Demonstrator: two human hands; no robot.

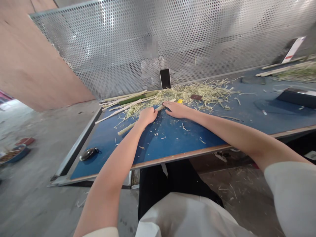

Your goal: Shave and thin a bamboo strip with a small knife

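A pale bamboo strip (127, 128) lies slantwise over the blue table, its near end toward the lower left. My left hand (147, 116) is closed around its middle, fingers curled and thumb facing right. Just beyond, my right hand (177, 109) has its fingers bent over the strip's upper part, with the thumb lower down. Part of the strip is hidden under both hands. Behind them spreads a heap of thin, curly bamboo shavings (209, 93). A small yellow piece (180, 101) and a dark brown block (196, 97) lie near my right hand.
Longer bamboo strips and a green bamboo piece (132, 98) lie at the back left. A phone (165, 79) leans on the perforated metal screen (123, 49). A shiny black object (89, 153) sits near the left edge. At right is a dark box (297, 97); a blue basin (16, 154) stands on the floor.
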